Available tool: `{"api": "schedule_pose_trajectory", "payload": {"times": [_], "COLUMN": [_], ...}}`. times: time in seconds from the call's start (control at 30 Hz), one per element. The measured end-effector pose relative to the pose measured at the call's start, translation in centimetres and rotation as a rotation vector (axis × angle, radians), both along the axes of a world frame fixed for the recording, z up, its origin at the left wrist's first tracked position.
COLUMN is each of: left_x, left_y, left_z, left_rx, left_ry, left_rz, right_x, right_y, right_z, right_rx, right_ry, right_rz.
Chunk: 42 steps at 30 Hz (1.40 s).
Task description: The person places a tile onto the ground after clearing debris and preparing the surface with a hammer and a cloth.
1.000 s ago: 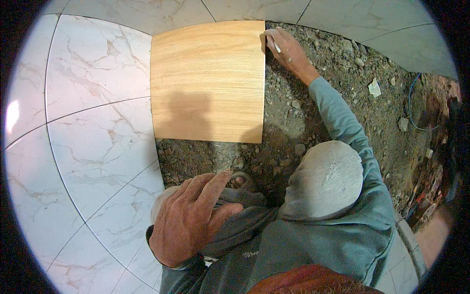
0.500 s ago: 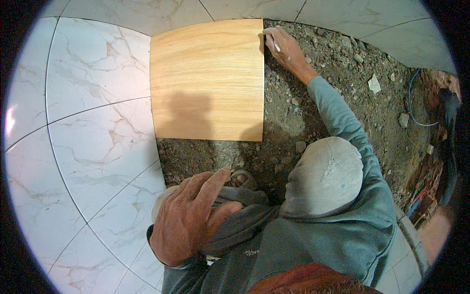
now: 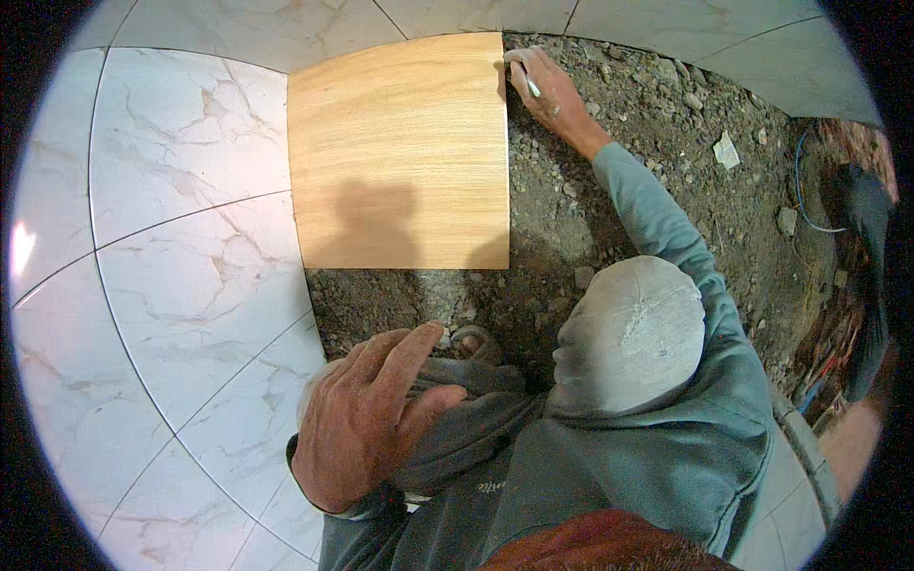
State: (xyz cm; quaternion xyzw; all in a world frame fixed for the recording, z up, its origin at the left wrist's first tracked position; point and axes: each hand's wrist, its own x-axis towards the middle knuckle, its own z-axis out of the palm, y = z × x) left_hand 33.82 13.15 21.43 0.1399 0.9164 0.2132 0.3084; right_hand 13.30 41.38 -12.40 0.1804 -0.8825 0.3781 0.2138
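My right hand (image 3: 555, 97) reaches far forward. Its fingers close around a slim white pen (image 3: 531, 86) beside the far right corner of a wood-grain tile (image 3: 400, 143). The fingertips are at the tile's right edge; whether the pen's tip touches it is hidden. Near me on the left, my left hand (image 3: 376, 419) lies on my bent left leg with its fingers stretched out, holding nothing. The tile lies flat, its left side against white marbled floor tiles (image 3: 195, 124). My right knee (image 3: 633, 338), in pale dusty cloth, stands between the arms.
Rough soil with small stones (image 3: 647, 105) borders the tile on its right and near sides. A tiled wall (image 3: 457, 17) runs along the back. At right lie a pale scrap (image 3: 726, 150), a thin blue cable (image 3: 802, 195) and a dark, long shape (image 3: 864, 276).
The view has shifted slightly, moving the wood-grain tile a little left in the picture. Both hands keep about the same pose, and the right remains at the tile's edge.
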Motion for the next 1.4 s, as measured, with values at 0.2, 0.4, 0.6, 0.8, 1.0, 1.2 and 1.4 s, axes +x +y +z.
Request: {"api": "schedule_pose_trajectory", "payload": {"times": [0.2,0.4,0.6,0.8,1.0,1.2,1.4], "left_x": [-0.1,0.1,-0.1,0.1,0.0,0.8,0.2], "left_y": [0.0,0.2,0.6,1.2,1.9,2.2,4.0], "left_z": [0.0,0.4,0.3,0.6,0.9,1.1,1.0], "left_rx": [-0.003,-0.011,-0.014,-0.019,-0.064,-0.040,-0.059], "left_ry": [0.006,-0.002,0.011,-0.012,-0.049,0.000,-0.002], "left_rz": [-0.012,0.001,-0.022,0.004,0.029,0.011,-0.007], "right_x": [-1.1,-0.3,-0.1,-0.9,0.3,9.9,18.5], "right_y": [0.3,-0.3,0.0,0.1,0.6,1.5,8.4], "right_z": [-0.9,-0.6,-0.7,-0.9,1.6,3.8,1.4], "right_rx": [0.043,-0.075,-0.038,-0.012,-0.090,0.030,0.155], "right_ry": [-0.007,0.008,0.030,0.014,0.071,0.062,-0.140], "right_rz": [0.013,-0.013,-0.027,0.007,-0.019,0.076,0.034]}}
